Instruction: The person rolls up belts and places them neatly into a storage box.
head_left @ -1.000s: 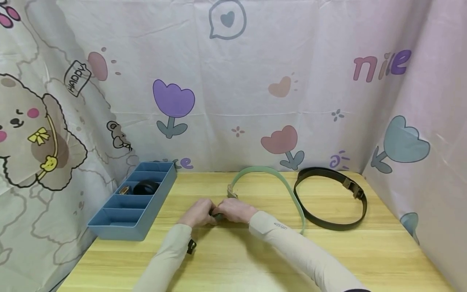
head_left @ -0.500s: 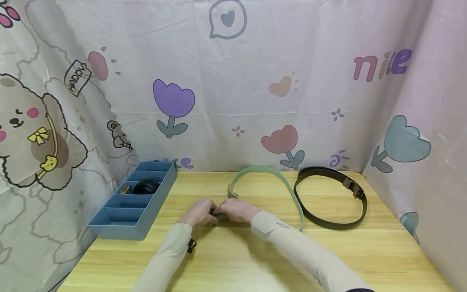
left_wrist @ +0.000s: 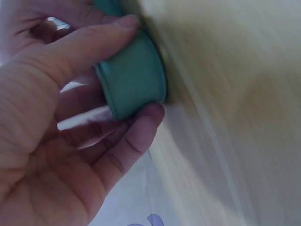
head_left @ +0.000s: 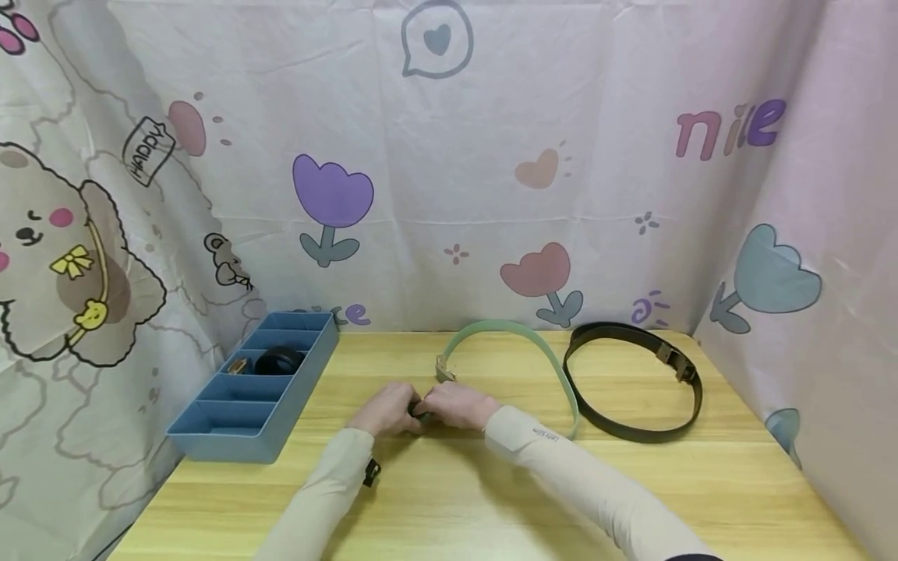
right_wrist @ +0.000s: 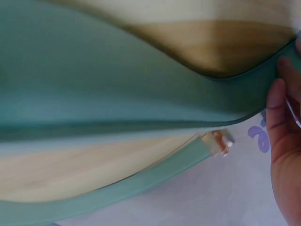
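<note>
A light green belt (head_left: pixel 536 340) arcs over the table, its metal buckle (head_left: pixel 443 372) at the far end of the strap just beyond the hands. The left hand (head_left: pixel 384 409) pinches a curled part of the belt between thumb and fingers; in the left wrist view this green roll (left_wrist: pixel 134 73) is held on edge close to the table. Beside it the right hand (head_left: pixel 459 405) grips the strap with its fingertips. The strap (right_wrist: pixel 117 80) runs from those fingers across the right wrist view, with the buckle (right_wrist: pixel 218 142) behind it.
To the right a black belt (head_left: pixel 641 431) lies in a loop, touching or close to the green one. A blue compartment tray (head_left: pixel 298 409) stands at the left, with a coiled black belt (head_left: pixel 279 361) and its buckle (head_left: pixel 238 365) in one section. A patterned curtain hangs behind.
The green belt's right side has drawn in slightly toward the hands. Both hands stay at nearly the same spot, fingers shifting a little on the roll.
</note>
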Action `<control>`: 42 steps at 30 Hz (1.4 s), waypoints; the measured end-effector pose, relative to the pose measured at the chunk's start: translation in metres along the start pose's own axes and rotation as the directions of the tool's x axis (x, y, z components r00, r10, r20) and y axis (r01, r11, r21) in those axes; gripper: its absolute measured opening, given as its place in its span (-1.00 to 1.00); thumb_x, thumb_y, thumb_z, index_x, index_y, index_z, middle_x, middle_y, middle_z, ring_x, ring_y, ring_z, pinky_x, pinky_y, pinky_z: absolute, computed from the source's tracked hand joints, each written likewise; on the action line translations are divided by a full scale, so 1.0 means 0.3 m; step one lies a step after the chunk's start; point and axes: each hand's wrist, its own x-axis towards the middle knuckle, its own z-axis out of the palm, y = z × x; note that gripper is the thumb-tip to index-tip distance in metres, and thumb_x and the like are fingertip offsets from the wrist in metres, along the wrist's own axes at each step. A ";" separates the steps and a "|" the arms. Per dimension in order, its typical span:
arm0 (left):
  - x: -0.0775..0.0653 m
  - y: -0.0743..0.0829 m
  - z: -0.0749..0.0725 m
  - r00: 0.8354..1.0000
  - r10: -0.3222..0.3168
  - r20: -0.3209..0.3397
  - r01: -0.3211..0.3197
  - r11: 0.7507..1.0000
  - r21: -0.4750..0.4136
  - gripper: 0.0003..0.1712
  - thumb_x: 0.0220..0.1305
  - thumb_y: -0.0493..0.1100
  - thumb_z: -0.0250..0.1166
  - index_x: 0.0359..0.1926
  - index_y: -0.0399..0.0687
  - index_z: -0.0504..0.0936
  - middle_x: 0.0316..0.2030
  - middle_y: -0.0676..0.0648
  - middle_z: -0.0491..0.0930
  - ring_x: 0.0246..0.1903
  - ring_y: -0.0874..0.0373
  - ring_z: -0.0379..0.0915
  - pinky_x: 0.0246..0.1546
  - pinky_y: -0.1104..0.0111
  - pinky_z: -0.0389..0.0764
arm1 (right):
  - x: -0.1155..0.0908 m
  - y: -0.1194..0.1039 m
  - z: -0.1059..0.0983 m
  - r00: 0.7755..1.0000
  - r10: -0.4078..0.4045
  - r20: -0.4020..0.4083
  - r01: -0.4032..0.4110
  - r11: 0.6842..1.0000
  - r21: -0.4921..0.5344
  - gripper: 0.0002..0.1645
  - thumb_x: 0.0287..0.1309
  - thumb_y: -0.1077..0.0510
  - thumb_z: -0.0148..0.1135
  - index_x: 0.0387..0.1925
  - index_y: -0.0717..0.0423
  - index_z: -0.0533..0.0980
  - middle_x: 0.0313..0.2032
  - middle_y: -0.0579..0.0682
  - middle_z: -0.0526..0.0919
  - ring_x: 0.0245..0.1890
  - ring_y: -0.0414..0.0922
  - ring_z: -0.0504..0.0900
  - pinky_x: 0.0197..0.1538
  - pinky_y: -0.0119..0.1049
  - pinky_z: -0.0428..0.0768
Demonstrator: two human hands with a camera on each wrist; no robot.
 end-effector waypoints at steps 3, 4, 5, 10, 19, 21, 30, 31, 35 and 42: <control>0.000 0.006 -0.005 0.998 0.020 0.053 -0.020 1.000 -0.012 -0.77 -0.15 -0.20 0.58 -0.42 0.00 0.70 -0.49 0.14 0.58 -0.46 0.23 0.40 -0.34 0.32 0.47 | -0.013 0.003 -0.006 1.000 0.002 0.006 -0.002 1.000 -0.022 -0.92 0.20 0.07 0.27 -0.27 -0.12 0.64 -0.49 -0.21 0.62 -0.53 -0.34 0.34 -0.40 -0.55 0.34; 0.001 0.009 -0.004 0.998 0.015 0.058 -0.014 1.000 -0.015 -0.76 -0.15 -0.20 0.59 -0.41 -0.01 0.69 -0.48 0.14 0.58 -0.45 0.23 0.40 -0.34 0.32 0.47 | -0.017 0.003 -0.007 1.000 0.000 0.000 0.000 1.000 -0.031 -0.90 0.18 0.03 0.26 -0.27 -0.12 0.64 -0.49 -0.21 0.62 -0.54 -0.33 0.33 -0.40 -0.55 0.33; 0.003 0.010 -0.002 0.999 0.014 0.051 -0.013 1.000 -0.017 -0.75 -0.15 -0.18 0.59 -0.41 -0.02 0.69 -0.49 0.13 0.57 -0.46 0.23 0.40 -0.36 0.33 0.46 | -0.019 0.003 -0.005 1.000 0.002 -0.005 -0.002 0.999 -0.034 -0.89 0.17 0.02 0.27 -0.28 -0.10 0.65 -0.50 -0.21 0.63 -0.55 -0.33 0.32 -0.41 -0.54 0.32; 0.009 0.014 0.011 1.000 -0.008 -0.014 0.008 1.000 0.003 -0.71 -0.16 -0.05 0.61 -0.53 0.00 0.63 -0.57 0.13 0.54 -0.53 0.24 0.37 -0.43 0.36 0.45 | -0.022 0.001 0.000 1.000 0.013 -0.022 -0.014 0.998 -0.054 -0.94 0.23 0.13 0.27 -0.33 -0.11 0.64 -0.54 -0.24 0.57 -0.58 -0.34 0.27 -0.47 -0.56 0.27; -0.018 0.005 -0.013 0.992 0.061 0.112 -0.054 0.997 -0.063 -0.75 -0.17 -0.30 0.57 -0.43 0.01 0.70 -0.49 0.14 0.58 -0.49 0.26 0.37 -0.41 0.38 0.43 | -0.027 -0.022 0.003 0.997 -0.052 -0.058 0.051 0.999 -0.010 -0.92 0.22 0.02 0.30 -0.37 -0.13 0.64 -0.54 -0.29 0.57 -0.59 -0.40 0.30 -0.46 -0.63 0.31; -0.022 0.007 -0.011 0.994 0.044 0.098 -0.037 0.997 -0.065 -0.78 -0.14 -0.25 0.57 -0.46 0.02 0.68 -0.52 0.14 0.56 -0.51 0.27 0.36 -0.44 0.39 0.41 | -0.027 -0.029 0.004 0.998 -0.040 -0.050 0.040 0.999 0.000 -0.89 0.24 0.01 0.27 -0.37 -0.11 0.64 -0.56 -0.29 0.54 -0.61 -0.41 0.27 -0.48 -0.64 0.28; -0.012 0.025 0.009 0.999 0.023 0.031 -0.023 1.000 -0.016 -0.78 -0.13 -0.13 0.59 -0.57 0.09 0.65 -0.59 0.18 0.54 -0.55 0.28 0.35 -0.46 0.38 0.42 | -0.034 -0.025 0.004 0.998 -0.045 -0.044 0.045 0.999 0.000 -0.93 0.26 0.10 0.27 -0.36 -0.11 0.63 -0.56 -0.27 0.54 -0.60 -0.40 0.29 -0.49 -0.65 0.29; -0.011 0.026 0.006 0.999 0.028 0.044 -0.027 0.999 -0.023 -0.79 -0.14 -0.17 0.59 -0.55 0.09 0.66 -0.57 0.18 0.54 -0.53 0.28 0.35 -0.44 0.38 0.41 | -0.035 -0.022 0.004 0.998 -0.052 -0.041 0.052 0.999 0.004 -0.94 0.25 0.07 0.27 -0.34 -0.12 0.63 -0.54 -0.28 0.55 -0.60 -0.41 0.31 -0.48 -0.65 0.31; -0.012 0.031 0.005 0.996 0.037 0.075 -0.034 0.998 -0.044 -0.77 -0.16 -0.24 0.59 -0.49 0.08 0.68 -0.52 0.16 0.56 -0.48 0.25 0.35 -0.40 0.35 0.41 | -0.043 -0.022 0.006 0.998 -0.056 -0.032 0.057 0.998 0.020 -0.94 0.24 0.04 0.29 -0.29 -0.14 0.65 -0.48 -0.30 0.60 -0.57 -0.42 0.34 -0.45 -0.64 0.33; -0.019 0.039 0.016 0.999 -0.012 -0.042 0.013 0.999 0.036 -0.68 -0.25 -0.16 0.62 -0.62 -0.02 0.57 -0.63 0.12 0.48 -0.59 0.24 0.32 -0.51 0.37 0.40 | -0.036 -0.031 0.010 0.998 -0.042 -0.043 0.043 0.999 0.030 -0.93 0.24 0.07 0.29 -0.36 -0.08 0.64 -0.53 -0.26 0.60 -0.60 -0.43 0.30 -0.48 -0.66 0.31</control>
